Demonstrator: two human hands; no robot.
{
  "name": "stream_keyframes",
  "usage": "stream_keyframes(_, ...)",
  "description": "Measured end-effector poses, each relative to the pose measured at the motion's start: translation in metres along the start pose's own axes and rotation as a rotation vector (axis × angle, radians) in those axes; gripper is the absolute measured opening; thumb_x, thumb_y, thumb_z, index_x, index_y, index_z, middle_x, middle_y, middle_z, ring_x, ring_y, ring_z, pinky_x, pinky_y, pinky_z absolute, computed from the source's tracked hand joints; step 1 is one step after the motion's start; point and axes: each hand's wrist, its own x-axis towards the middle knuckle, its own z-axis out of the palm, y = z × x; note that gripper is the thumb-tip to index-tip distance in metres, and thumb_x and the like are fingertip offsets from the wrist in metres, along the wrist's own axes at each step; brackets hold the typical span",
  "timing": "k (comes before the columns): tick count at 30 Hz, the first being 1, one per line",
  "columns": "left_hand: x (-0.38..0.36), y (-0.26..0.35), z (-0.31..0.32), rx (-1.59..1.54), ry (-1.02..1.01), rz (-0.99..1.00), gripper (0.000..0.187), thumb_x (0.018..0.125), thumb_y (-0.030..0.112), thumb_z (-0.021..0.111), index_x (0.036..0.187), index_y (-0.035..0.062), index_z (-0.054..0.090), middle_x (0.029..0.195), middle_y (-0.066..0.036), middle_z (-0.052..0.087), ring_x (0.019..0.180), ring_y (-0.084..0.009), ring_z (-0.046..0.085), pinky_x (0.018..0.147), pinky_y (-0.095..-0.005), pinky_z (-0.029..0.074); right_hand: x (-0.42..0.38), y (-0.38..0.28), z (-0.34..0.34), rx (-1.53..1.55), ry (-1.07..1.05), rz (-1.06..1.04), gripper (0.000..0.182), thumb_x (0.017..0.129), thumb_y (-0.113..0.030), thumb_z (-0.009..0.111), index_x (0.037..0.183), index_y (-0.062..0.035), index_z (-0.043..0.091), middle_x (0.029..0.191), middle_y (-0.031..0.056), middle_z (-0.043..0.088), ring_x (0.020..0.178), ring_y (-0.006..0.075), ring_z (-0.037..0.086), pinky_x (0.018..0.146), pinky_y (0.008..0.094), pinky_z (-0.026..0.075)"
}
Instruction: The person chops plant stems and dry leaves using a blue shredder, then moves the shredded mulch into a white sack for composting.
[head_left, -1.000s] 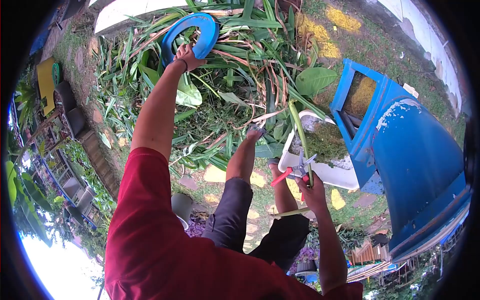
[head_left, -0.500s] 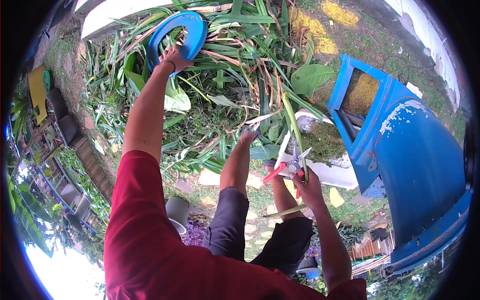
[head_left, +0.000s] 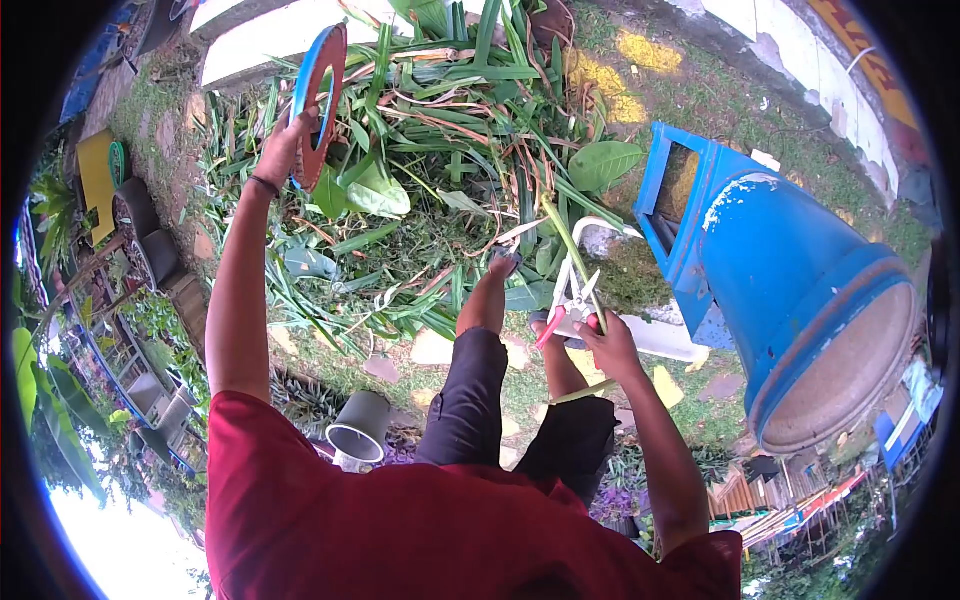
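Observation:
My left hand (head_left: 283,150) grips a blue ring-shaped lid (head_left: 331,55) by its edge, holding it nearly upright at the left of a heap of cut leaves (head_left: 450,110). Its reddish-brown underside faces right. My right hand (head_left: 612,348) is closed around red-handled pruning shears (head_left: 577,302), whose blades stand apart and point up. A thick green stalk (head_left: 571,240) passes close by the blades into the same hand and slants up toward the heap. My fingers hide part of the shears' handles.
A large blue bin (head_left: 790,270) with peeling paint lies on its side at right. Behind my legs stands a grey bucket (head_left: 359,428). A white trough-like container (head_left: 660,340) with soil lies near my feet. Paving stones (head_left: 432,347) dot the grass, and a white wall (head_left: 800,50) runs upper right.
My left hand has moved left and turned the blue lid from flat over the leaves to nearly upright, showing its underside. My right hand keeps the shears and stalk. The view has shifted.

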Motion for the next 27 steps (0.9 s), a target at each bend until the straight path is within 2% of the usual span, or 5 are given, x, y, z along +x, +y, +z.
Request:
stream_keyframes(7,-0.122,0.125,0.07,-0.216,-0.008,0.171,0.057,0.094,0.036,0.068,0.134,0.0021,0.045,0.111,-0.007,0.06,0.095,-0.0138,0.06,0.088,-0.033,0.049,-0.051,-0.007,-0.029,-0.242,0.069,-0.033,0.039,0.088,-0.038,0.075,0.09,-0.0057,0.054,0.067,0.0061,0.06,0.056,0.0151,0.058,0.053,0.0336,0.047)
stream_keyframes(10,-0.193,0.208,0.134,-0.231,-0.132,0.192,0.057,0.085,0.027,0.075,0.125,0.0018,0.042,0.102,-0.006,0.057,0.092,-0.0156,0.056,0.082,-0.0306,0.048,-0.099,-0.023,-0.046,-0.421,0.076,0.012,0.044,0.086,-0.043,0.073,0.095,-0.003,0.057,0.084,0.0174,0.068,0.081,0.0341,0.068,0.072,0.044,0.051)
stream_keyframes(13,-0.244,0.266,0.201,-0.018,-0.178,0.618,0.085,0.07,0.029,0.082,0.135,-0.0009,0.037,0.116,-0.016,0.056,0.106,-0.0244,0.058,0.096,-0.0394,0.047,-0.145,-0.017,-0.062,-0.47,0.095,0.02,0.046,0.085,-0.045,0.07,0.102,-0.0029,0.059,0.097,0.0232,0.07,0.094,0.0417,0.068,0.081,0.0502,0.052)
stream_keyframes(16,-0.285,0.333,0.255,0.144,-0.27,0.821,0.081,0.059,0.031,0.085,0.126,-0.0005,0.051,0.114,-0.021,0.058,0.106,-0.039,0.059,0.096,-0.0446,0.046,-0.187,0.007,-0.071,-0.43,0.129,0.053,0.054,0.085,-0.05,0.071,0.106,-0.0012,0.06,0.102,0.0249,0.069,0.099,0.0431,0.066,0.085,0.05,0.051)
stream_keyframes(27,-0.32,0.413,0.459,0.805,-0.733,1.422,0.087,0.061,0.036,0.087,0.133,0.0061,0.049,0.124,-0.016,0.054,0.127,-0.0343,0.049,0.118,-0.0468,0.029,-0.324,0.113,-0.08,-0.296,0.325,0.113,0.053,0.084,-0.053,0.072,0.094,-0.0022,0.06,0.085,0.0187,0.068,0.081,0.0348,0.069,0.073,0.046,0.052)
